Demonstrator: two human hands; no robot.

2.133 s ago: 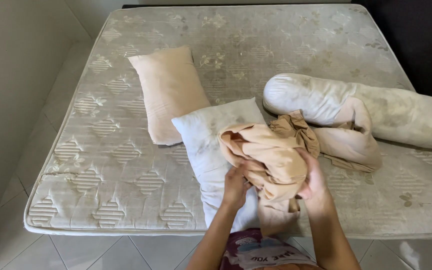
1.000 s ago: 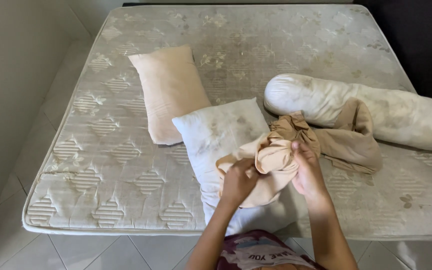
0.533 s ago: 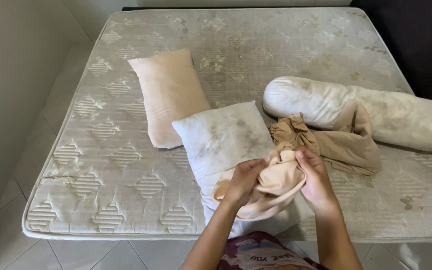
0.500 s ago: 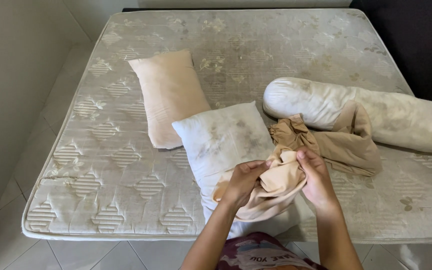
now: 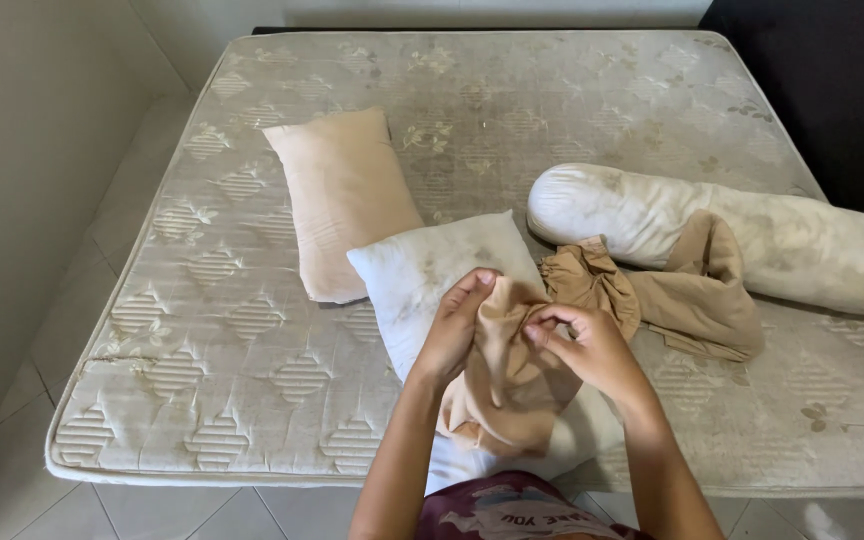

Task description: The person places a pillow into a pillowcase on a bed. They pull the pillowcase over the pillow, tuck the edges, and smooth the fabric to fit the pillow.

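Observation:
My left hand (image 5: 455,328) and my right hand (image 5: 584,345) both grip a bunched tan pillowcase (image 5: 508,385), held up over the near end of a white stained pillow (image 5: 424,275). The cloth hangs down between my hands toward the mattress's front edge. My fingers pinch its upper folds. The white pillow lies on the mattress (image 5: 252,330), partly hidden under the cloth and my arms.
A peach pillow (image 5: 337,195) lies to the left of the white one. A long white bolster (image 5: 652,215) lies at the right, with a second tan cover (image 5: 692,290) draped over it. A pale wall and tiled floor (image 5: 12,440) run along the left.
The tan cloth was gathered smaller and brought lower and nearer my body. My hands have shifted from its sides to pinching its top folds close together.

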